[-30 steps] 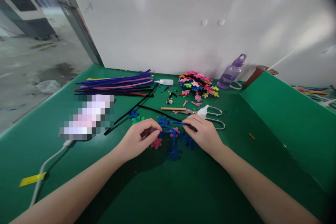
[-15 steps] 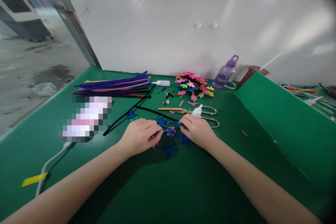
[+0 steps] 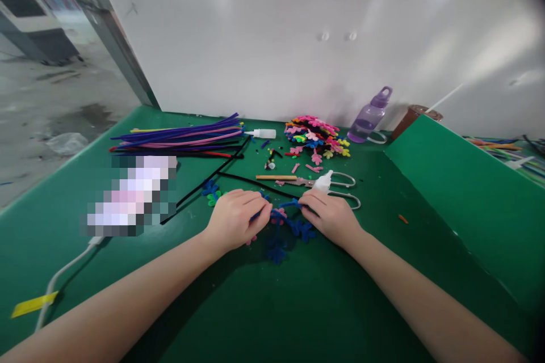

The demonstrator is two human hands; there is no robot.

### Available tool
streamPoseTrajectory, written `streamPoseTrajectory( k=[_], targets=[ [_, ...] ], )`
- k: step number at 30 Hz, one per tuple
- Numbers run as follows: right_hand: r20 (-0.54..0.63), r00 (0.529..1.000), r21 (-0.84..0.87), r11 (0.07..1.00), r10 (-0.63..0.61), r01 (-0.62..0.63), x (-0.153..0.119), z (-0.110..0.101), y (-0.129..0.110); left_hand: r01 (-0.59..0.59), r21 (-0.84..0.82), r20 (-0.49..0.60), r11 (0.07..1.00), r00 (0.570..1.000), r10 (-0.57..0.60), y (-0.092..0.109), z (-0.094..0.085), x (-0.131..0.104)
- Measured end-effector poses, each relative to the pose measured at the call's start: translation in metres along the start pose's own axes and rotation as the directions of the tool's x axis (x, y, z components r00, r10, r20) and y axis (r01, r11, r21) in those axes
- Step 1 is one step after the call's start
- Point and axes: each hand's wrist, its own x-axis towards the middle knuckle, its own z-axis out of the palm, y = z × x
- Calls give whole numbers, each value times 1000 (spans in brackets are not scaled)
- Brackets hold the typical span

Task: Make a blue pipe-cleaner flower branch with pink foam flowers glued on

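Both hands are closed on a blue pipe cleaner piece with flower-like loops. My left hand (image 3: 238, 219) pinches its left side, where the fingers hide part of it. My right hand (image 3: 332, 215) grips a blue pipe cleaner end (image 3: 290, 204) between thumb and fingers. From between the hands hang blue loops (image 3: 277, 254), with more blue loops (image 3: 303, 230) under the right hand. A pink pipe cleaner flower (image 3: 279, 215) sits in the gap. Left of my left hand lie a blue flower (image 3: 210, 188) and a green flower (image 3: 213, 199).
Scissors (image 3: 343, 180), a small white bottle (image 3: 322, 182) and a wooden stick (image 3: 276, 177) lie just beyond my hands. Farther back are bundled pipe cleaners (image 3: 179, 137), a pile of colourful flowers (image 3: 315, 135), a glue bottle (image 3: 264, 133) and a purple water bottle (image 3: 369, 116). A green panel (image 3: 464, 198) stands right.
The view has shifted slightly. My hands have drawn a little farther apart around the blue piece, and my left fingers now cover more of it.
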Motion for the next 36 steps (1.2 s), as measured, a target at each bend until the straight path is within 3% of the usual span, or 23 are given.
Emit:
streamPoseTrajectory(
  k=[8, 14, 25, 36],
  targets=[
    [-60, 998, 26, 999, -17, 19, 0, 5, 1, -15, -61, -115, 998, 993, 8, 0, 5, 3],
    [-62, 995, -12, 996, -84, 84, 0, 5, 2, 15, -56, -113, 998, 993, -22, -5, 8, 1],
    [-64, 992, -18, 994, -105, 104, -1, 4, 2, -39, -49, -99, 998, 994, 34, -6, 10, 2],
    [24, 996, 64, 995, -84, 82, -2, -5, 5, -52, -27, -84, 998, 995, 50, -6, 12, 1]
  ],
)
